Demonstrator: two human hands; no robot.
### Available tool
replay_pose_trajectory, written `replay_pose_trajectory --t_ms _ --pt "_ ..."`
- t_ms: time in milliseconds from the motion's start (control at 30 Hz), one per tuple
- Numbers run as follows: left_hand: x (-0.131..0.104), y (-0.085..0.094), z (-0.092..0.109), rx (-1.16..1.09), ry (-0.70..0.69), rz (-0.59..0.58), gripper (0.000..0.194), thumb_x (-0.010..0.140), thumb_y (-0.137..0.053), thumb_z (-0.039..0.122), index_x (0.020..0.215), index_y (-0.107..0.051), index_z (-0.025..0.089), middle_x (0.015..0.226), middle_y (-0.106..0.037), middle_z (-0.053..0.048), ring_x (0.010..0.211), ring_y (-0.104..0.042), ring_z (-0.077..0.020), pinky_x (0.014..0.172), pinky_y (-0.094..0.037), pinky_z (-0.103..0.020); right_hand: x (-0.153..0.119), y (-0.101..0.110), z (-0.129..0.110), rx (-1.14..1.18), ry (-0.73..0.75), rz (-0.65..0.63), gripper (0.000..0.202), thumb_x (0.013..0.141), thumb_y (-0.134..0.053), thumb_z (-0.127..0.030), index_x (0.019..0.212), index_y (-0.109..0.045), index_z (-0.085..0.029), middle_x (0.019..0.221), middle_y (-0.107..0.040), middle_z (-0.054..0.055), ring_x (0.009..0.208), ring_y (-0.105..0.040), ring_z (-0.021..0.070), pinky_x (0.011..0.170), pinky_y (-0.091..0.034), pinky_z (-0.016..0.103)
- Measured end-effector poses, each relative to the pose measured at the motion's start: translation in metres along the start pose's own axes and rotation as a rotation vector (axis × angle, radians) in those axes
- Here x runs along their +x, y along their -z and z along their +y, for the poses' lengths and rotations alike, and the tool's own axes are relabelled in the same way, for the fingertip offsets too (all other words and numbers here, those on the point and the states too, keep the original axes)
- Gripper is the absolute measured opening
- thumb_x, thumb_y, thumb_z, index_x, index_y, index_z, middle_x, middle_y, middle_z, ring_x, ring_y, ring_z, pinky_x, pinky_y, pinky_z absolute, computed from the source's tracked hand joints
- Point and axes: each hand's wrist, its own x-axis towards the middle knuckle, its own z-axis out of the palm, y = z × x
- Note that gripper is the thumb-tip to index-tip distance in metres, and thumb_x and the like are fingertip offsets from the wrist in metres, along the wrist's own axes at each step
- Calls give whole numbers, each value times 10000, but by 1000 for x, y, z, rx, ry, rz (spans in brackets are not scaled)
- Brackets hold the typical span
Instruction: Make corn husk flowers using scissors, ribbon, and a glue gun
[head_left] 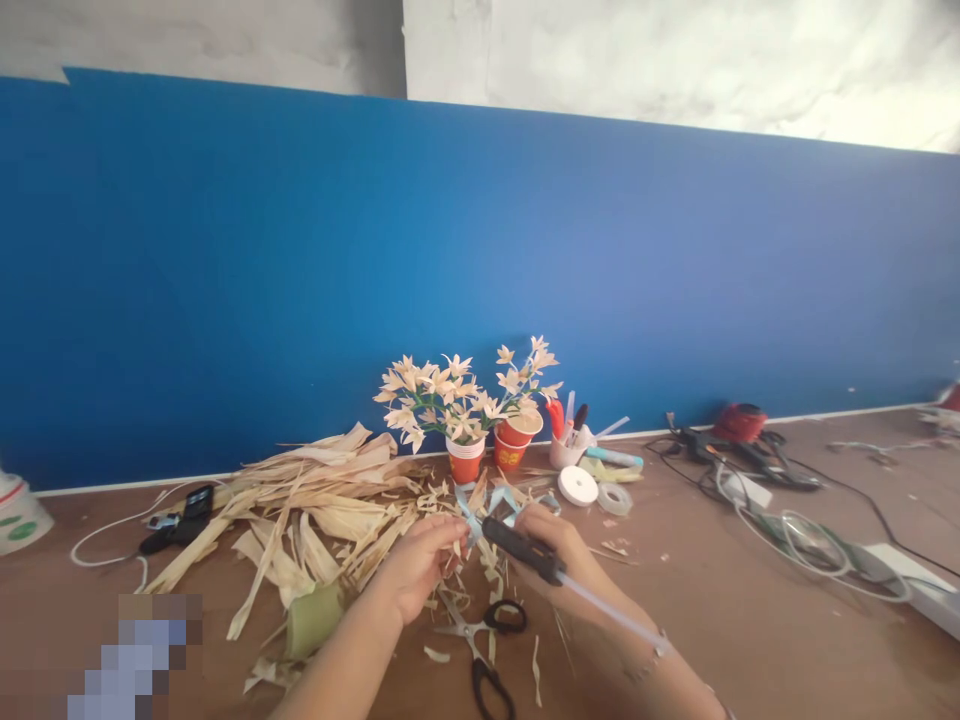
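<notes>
The person's left hand point(429, 560) is drawing thumb and fingers together at the tips, pinching a pale blue, ribbon-like piece point(472, 522); its exact shape is blurring where the fingers are covering it. The right hand point(551, 540) is curling around a dark glue gun point(517, 545), whose nozzle is pointing at the blue piece between the hands. A translucent glue stick point(615, 612) is jutting from the gun's back over the right forearm. The gun's grip is hiding behind its own body and the fingers.

Just below the hands, black-handled scissors point(480, 632) are lying with blades apart on a brown tabletop point(675, 640), among pale scraps. To the left of the hands, dry husks point(322, 500) are spreading in a heap, with a green roll point(315, 618) lying near the left forearm. Beyond the hands, cream flowers point(435, 390) are standing in red paper cups point(466, 462); a white spool point(577, 486) is lying just beside them. Farther right, cables point(817, 545) are tangling.

Behind everything, a blue partition point(480, 230) is spanning the room below a pale, patchy wall point(675, 60). The frame is cutting off a white tub point(22, 515) far left, and pixelation is masking the lower left corner.
</notes>
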Motion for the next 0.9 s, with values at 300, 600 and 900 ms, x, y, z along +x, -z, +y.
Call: replay_pose_trajectory --t_ms 300,600,900 --pt "-1 -2 1 25 11 -11 187 586 -736 264 653 -611 142 601 -593 21 572 -524 -86 539 -351 -200 -1 -3 2 -14 -14 -47 108 679 -499 -87 643 -449 -176 725 -485 1 667 -467 131 599 -359 222" --pt "-2 -2 1 6 32 -3 181 590 -739 253 668 -622 139 626 -590 14 595 -528 -92 559 -368 -202 -1 -4 3 -39 -41 -26 138 639 -488 -46 620 -445 -176 711 -488 4 665 -473 138 604 -361 227" --pt "-3 -3 1 4 30 -1 168 588 -739 254 655 -631 143 615 -598 16 589 -532 -93 572 -368 -208 -1 -3 2 -55 -30 -27 139 631 -489 -49 619 -442 -180 698 -475 3 643 -467 137 581 -356 224"
